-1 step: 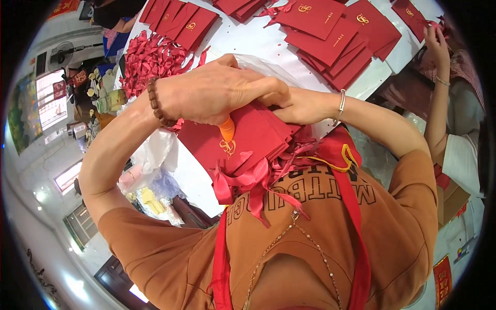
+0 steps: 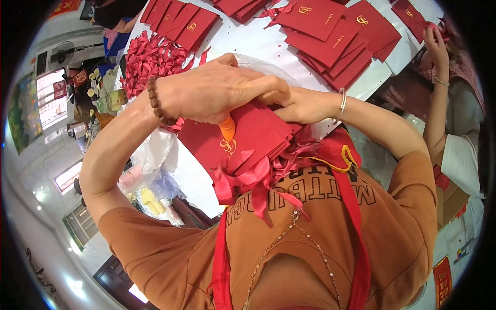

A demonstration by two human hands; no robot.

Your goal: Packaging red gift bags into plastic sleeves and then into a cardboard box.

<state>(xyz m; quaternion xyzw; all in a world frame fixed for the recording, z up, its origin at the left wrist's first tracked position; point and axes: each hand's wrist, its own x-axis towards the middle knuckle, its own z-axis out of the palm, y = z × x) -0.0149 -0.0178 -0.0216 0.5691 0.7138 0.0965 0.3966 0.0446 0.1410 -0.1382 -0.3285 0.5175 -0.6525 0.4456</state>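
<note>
Red envelopes (image 2: 330, 39) and ribbon pile (image 2: 155, 59) crowd table (image 2: 258, 44).

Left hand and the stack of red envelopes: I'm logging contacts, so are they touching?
Touching. The head view shows the left hand pressed down on the stack of red envelopes, no gap.

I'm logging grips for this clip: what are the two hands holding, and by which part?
The left hand presses down on top of a stack of red envelopes, an orange tool under its palm; the right hand grips the stack's far edge.
</note>
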